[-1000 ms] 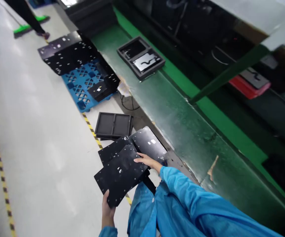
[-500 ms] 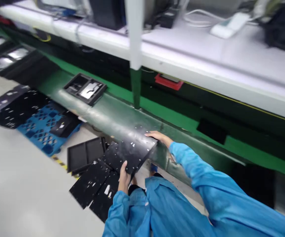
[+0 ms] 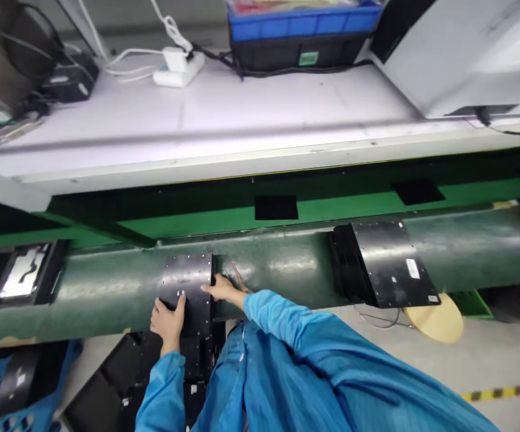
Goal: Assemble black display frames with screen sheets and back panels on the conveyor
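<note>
A black panel (image 3: 191,273) with small pale dots along its edges lies on the green work surface (image 3: 107,288) in front of me. My left hand (image 3: 168,318) grips its left edge, thumb on top. At the panel's right edge, my right hand (image 3: 221,289) holds on with the fingers bent round the side. Another black panel (image 3: 392,264) with white labels rests on more black parts farther right. More dark panels (image 3: 194,360) lie below, near my legs.
A framed black tray (image 3: 21,273) sits at the left on the green surface. Above runs a white shelf (image 3: 260,114) with a blue bin (image 3: 304,27) and a power strip (image 3: 179,72). A round tan stool (image 3: 437,321) stands lower right; a blue pallet (image 3: 53,384) is lower left.
The view has turned to the right. The panel, tilted over the edge before, now lies on the green surface. My hands have come closer together on it.
</note>
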### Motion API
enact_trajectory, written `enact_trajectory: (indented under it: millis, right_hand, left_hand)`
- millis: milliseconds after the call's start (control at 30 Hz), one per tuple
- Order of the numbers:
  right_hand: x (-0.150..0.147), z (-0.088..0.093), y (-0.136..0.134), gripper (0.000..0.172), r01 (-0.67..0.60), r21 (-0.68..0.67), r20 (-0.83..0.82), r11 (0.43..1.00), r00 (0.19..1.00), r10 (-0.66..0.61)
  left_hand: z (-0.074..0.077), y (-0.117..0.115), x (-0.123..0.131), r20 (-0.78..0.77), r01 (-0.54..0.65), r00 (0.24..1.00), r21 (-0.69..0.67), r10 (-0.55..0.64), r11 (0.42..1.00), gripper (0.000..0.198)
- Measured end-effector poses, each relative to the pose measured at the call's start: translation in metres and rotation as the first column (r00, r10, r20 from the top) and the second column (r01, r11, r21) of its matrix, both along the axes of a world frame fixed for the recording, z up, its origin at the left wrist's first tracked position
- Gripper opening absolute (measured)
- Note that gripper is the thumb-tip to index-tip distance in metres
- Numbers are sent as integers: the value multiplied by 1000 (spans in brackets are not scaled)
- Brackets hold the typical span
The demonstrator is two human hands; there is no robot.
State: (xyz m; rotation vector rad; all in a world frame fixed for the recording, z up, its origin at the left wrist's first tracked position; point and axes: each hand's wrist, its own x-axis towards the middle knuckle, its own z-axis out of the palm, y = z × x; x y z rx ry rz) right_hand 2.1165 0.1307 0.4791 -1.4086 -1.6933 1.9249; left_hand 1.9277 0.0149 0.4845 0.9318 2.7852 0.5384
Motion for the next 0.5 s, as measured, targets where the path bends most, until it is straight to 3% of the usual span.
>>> enact_trajectory:
  millis: [100,167,300,367,500]
  right_hand:
    - [11,6,-13,44,91,-29,245,995,966,-81]
    - [33,16,-13,41,118,-7,294,993,949,-111]
    - [97,54,-13,35,197,153,295,968,926,-235]
    - [121,79,-14,33,207,273,321,940,901,-292]
    - [139,115,-15,30,91,418,517,904,795,-319]
  left_hand:
    - [-2,12,46,-104,40,994,-9,-41,999,105]
    - [-2,9,72,-112,143,983,1,-142,990,104]
    - [-1,7,117,126,420,896,79,-427,904,93]
    - [-1,10,140,317,512,764,233,-562,827,88]
    - [0,21,182,597,489,344,545,-725,681,81]
